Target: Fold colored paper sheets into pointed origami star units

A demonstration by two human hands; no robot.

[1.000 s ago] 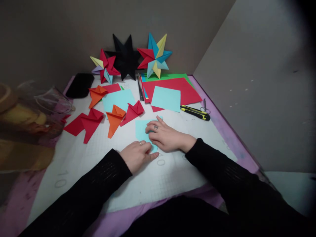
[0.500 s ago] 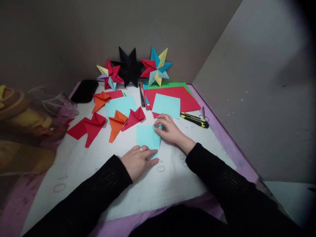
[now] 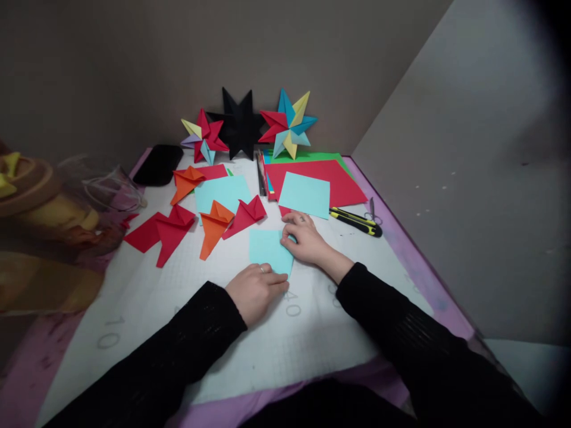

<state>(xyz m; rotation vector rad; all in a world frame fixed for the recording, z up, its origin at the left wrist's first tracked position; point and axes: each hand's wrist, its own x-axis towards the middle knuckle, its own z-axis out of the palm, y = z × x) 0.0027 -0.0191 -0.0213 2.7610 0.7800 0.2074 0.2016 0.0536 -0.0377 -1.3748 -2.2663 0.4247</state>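
Observation:
A light blue sheet of paper [image 3: 266, 246] lies on the white mat between my hands, its right side folded over. My left hand [image 3: 256, 291] rests on the near edge, with thumb and forefinger brought together at the near right corner. My right hand [image 3: 303, 239] is curled at the upper right of the sheet, thumb and forefinger pinching its edge; the fingers partly hide the fold there. Beside the sheet, to the left, lie folded paper pieces: a red one [image 3: 246, 216] and an orange one [image 3: 216, 226].
Behind are more light blue paper [image 3: 305, 194], red paper [image 3: 343, 184], a yellow-black cutter [image 3: 357, 222] and small scissors [image 3: 373, 215]. Paper stars, including a black one [image 3: 241, 125], stand against the wall. A dark phone-like object [image 3: 158, 165] and a brown container [image 3: 49, 202] are at left.
My left thumb and forefinger have come together at the paper's near corner. My right fingers have curled in tighter at its upper right. The whole view has shifted slightly.

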